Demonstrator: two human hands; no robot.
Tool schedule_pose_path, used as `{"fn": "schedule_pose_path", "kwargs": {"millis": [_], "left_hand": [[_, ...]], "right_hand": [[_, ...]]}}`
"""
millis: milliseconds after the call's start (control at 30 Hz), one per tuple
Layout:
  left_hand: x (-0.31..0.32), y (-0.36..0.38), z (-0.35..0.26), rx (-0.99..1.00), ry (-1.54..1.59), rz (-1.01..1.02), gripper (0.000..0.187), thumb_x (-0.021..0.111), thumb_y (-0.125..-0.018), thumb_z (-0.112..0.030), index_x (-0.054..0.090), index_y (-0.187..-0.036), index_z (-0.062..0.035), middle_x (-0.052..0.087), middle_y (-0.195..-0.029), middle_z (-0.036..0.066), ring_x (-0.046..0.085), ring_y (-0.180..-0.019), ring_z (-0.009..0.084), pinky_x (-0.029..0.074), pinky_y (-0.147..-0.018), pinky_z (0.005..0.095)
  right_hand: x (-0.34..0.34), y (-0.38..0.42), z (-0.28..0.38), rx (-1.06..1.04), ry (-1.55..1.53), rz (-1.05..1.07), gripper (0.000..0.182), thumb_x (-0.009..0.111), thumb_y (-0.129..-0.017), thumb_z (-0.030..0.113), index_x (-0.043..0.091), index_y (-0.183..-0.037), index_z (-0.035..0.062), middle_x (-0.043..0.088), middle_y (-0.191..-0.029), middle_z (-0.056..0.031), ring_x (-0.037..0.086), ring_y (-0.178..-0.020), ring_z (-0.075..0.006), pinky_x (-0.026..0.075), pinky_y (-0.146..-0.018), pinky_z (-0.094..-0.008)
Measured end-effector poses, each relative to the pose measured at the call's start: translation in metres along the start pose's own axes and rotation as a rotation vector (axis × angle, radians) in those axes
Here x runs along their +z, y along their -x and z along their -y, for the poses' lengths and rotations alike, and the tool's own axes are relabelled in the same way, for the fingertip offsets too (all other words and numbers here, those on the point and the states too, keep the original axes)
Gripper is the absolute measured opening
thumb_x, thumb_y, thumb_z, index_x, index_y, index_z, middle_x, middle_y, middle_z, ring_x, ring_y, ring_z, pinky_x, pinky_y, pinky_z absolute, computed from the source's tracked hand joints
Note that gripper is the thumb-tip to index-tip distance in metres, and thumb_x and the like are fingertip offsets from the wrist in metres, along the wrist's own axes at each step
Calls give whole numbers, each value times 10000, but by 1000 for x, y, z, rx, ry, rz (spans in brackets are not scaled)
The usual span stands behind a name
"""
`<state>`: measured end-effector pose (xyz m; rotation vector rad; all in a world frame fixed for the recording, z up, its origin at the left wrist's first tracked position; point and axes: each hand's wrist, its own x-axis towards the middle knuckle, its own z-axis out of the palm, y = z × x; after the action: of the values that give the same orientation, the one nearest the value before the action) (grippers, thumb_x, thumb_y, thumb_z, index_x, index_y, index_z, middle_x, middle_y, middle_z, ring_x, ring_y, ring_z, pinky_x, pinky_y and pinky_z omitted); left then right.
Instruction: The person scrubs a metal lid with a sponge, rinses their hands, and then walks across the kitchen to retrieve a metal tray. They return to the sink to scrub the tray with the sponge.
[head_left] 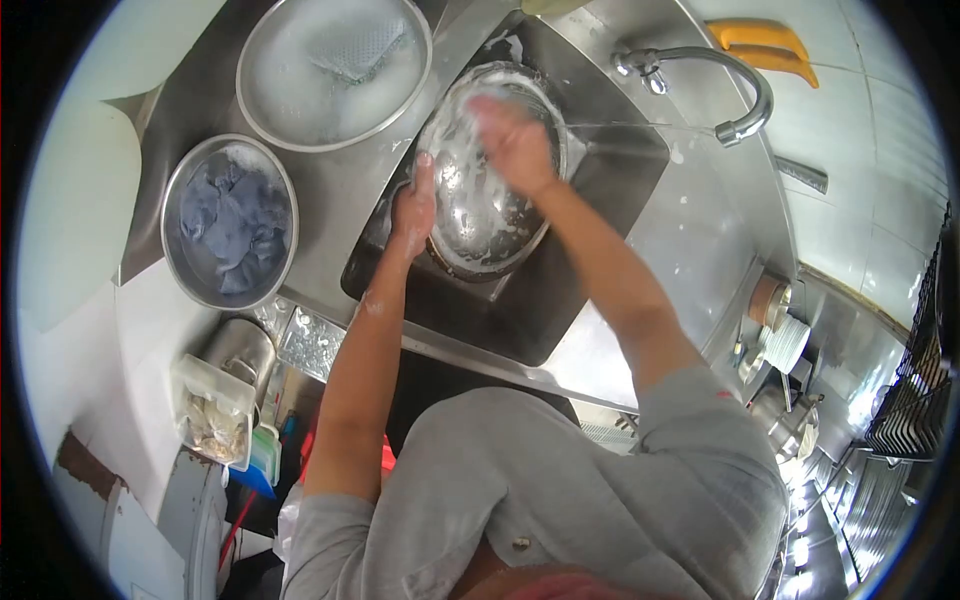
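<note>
A large round metal bowl [475,215], streaked with white suds, rests tilted in the sink [610,215]. My left hand [413,210] grips its left rim, thumb showing on the near side and the other fingers hidden behind the edge. Over the upper part of the bowl, my right hand [515,145] is smeared by motion. Its fingertips lie in the foam, and I cannot make out whether they hold anything.
A curved faucet [745,95] lets a thin stream run toward the sink. Left of the sink stand a basin of soapy water [280,90] with a mesh cloth [360,48] and a smaller basin [170,225] of grey-blue cloths [235,225]. Stacked plates [785,345] stand at right.
</note>
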<state>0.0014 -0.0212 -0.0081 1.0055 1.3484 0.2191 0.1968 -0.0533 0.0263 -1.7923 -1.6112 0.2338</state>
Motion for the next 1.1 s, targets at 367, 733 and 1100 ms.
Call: {"fn": "schedule_pose_path", "kwargs": {"millis": [367, 733, 1100], "left_hand": [[2, -11, 4, 23, -83, -47, 1006, 342, -876, -796, 617, -921, 171, 650, -870, 293, 616, -917, 324, 447, -880, 428], [6, -14, 0, 19, 5, -14, 1007, 379, -862, -801, 632, -956, 170, 651, -898, 273, 618, -923, 302, 453, -872, 406], [4, -4, -2, -47, 7, 47, 1057, 385, -852, -811, 580, -1166, 179, 627, -1143, 304, 598, -1091, 321, 432, -955, 396]], "right_hand": [[10, -19, -14, -106, 47, -37, 250, 610, -784, 22, 708, -1004, 89, 677, -1046, -199, 648, -977, -384, 520, -884, -427], [20, -13, -12, -89, 77, -164, 219, 593, -811, 80, 726, -986, 68, 671, -1104, -194, 658, -977, -344, 546, -821, -418], [23, 196, -7, 1178, 368, 76, 185, 497, -869, 97, 664, -939, 58, 669, -1049, -133, 627, -1037, -329, 461, -901, -474]]}}
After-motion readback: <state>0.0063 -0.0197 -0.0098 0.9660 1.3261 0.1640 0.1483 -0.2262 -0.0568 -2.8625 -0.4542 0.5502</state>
